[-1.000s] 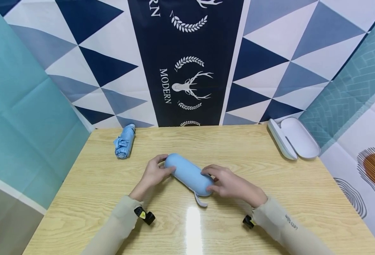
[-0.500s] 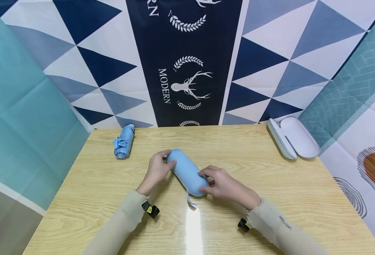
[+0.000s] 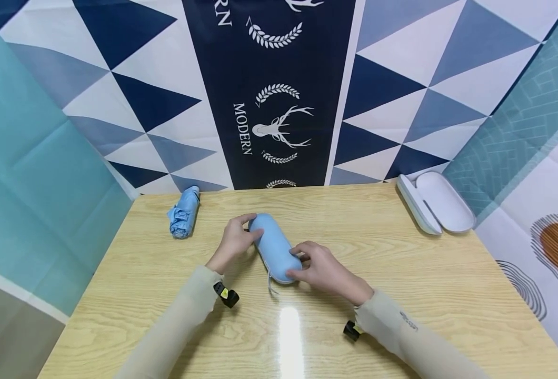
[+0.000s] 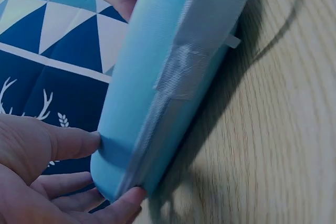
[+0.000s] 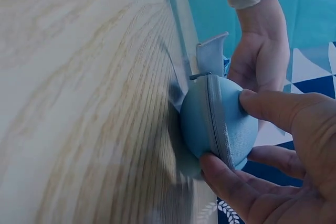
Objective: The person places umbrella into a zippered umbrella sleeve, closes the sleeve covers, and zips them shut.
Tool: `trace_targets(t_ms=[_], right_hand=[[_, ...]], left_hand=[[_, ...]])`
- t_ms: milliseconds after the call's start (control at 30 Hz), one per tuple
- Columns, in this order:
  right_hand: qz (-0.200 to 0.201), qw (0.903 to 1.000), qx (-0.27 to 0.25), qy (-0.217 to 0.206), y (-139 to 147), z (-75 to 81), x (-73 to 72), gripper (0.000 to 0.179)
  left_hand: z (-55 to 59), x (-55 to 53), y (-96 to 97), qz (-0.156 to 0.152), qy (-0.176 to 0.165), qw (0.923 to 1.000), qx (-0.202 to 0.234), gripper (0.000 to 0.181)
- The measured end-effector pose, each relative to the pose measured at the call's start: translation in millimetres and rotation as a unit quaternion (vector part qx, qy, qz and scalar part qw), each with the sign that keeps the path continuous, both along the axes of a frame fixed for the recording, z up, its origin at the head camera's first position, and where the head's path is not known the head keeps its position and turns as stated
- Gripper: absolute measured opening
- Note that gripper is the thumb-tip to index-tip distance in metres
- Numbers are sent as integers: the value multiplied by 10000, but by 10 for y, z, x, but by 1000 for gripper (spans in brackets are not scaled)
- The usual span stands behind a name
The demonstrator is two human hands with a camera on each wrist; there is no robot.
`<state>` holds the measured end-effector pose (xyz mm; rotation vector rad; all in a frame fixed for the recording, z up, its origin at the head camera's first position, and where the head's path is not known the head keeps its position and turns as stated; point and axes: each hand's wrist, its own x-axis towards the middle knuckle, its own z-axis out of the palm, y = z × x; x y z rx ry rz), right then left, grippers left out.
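A light blue capsule-shaped zippered case (image 3: pixel 275 247) lies slanted on the wooden table, held at both ends. My left hand (image 3: pixel 235 239) grips its far left end, thumb on top and fingers round the side. At the near right end, my right hand (image 3: pixel 319 266) pinches the case between thumb and fingers. The zipper runs along the side in the left wrist view, with a grey fabric band (image 4: pixel 191 61) across it. A small grey pull strap (image 5: pixel 211 55) sticks out at the near end. The zipper looks closed at that end; the case's inside is hidden.
A folded light blue umbrella (image 3: pixel 184 212) lies at the back left of the table (image 3: pixel 355 221). At the back right corner sits an opened white case (image 3: pixel 445 202). Patterned cloth walls (image 3: pixel 165 95) rise behind and at both sides.
Both hands have turned the case so it points more away from me. It has shifted slightly left and back, and its near end has swung left. The umbrella and white case stay put.
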<state>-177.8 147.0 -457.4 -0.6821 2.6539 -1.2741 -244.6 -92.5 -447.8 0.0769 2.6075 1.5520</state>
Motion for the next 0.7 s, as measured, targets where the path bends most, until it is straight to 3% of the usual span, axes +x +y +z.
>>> trace_targets(t_ms=[333, 700], right_hand=[[-627, 9974, 29, -347, -188, -9, -130, 51], [-654, 9973, -88, -332, -294, -23, -259, 52]], left_hand=[[42, -245, 1, 21, 52, 9994, -349, 50], [79, -418, -29, 29, -153, 9994, -302, 49]])
